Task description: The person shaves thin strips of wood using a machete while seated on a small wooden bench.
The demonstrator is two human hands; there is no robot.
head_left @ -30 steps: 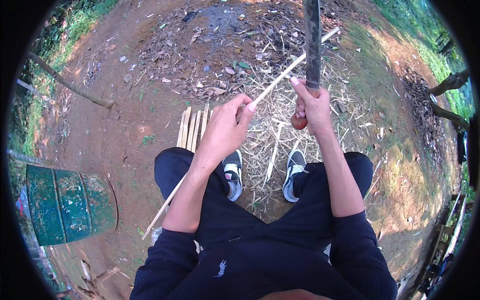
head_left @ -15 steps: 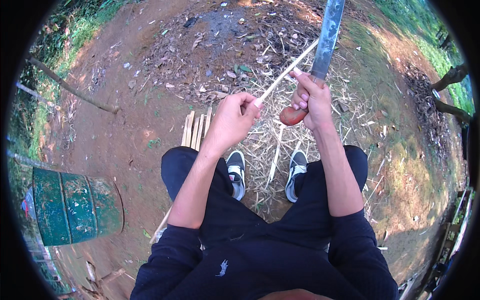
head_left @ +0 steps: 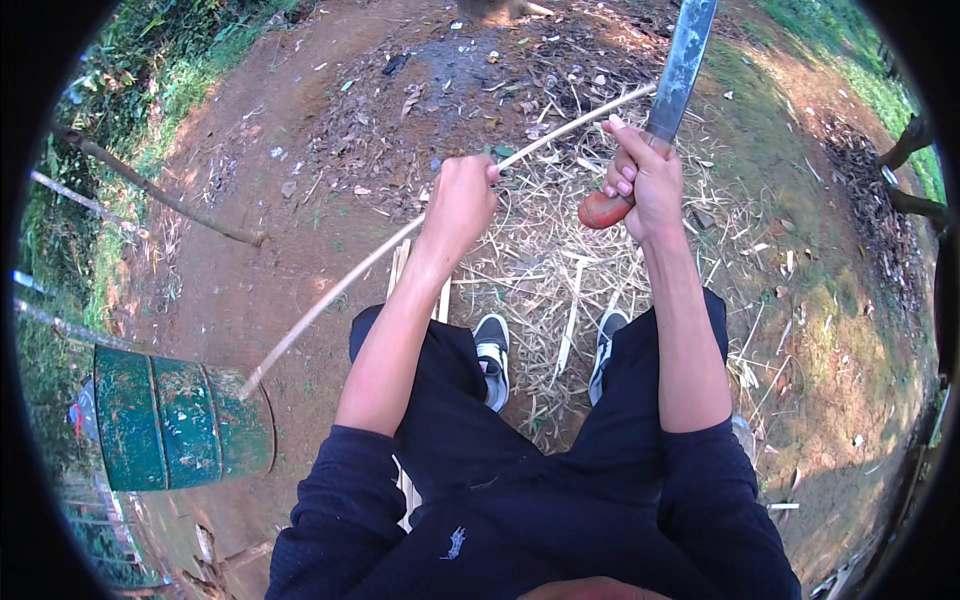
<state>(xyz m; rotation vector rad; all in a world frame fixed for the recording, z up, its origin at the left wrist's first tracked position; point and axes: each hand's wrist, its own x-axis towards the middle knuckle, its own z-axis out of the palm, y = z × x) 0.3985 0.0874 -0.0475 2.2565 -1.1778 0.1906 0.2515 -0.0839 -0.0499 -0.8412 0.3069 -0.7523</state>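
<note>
My left hand (head_left: 461, 205) is closed round a long, thin bamboo strip (head_left: 340, 285). The strip slants from the far right, through the fist, down to the left in front of the green drum. In my right hand (head_left: 645, 185) is a machete (head_left: 682, 75), gripped by its curved red handle (head_left: 604, 211). Its dark, worn blade points up and away, and its tip runs out of the picture. The far end of the strip reaches the blade's left edge; whether they touch I cannot tell. Below my left wrist, several pale strips (head_left: 444, 300) lie partly hidden.
Pale shavings (head_left: 530, 300) litter the ground between and beyond my shoes (head_left: 492, 350). A rusty green metal drum (head_left: 185, 420) is at the left. Thin poles (head_left: 160, 190) rise at the far left, and leaf litter (head_left: 430, 120) covers the ground ahead.
My left hand has turned over, and the strip's long near part now swings out to the left. The machete sits slightly farther right in the picture, while the whole view has shifted a little.
</note>
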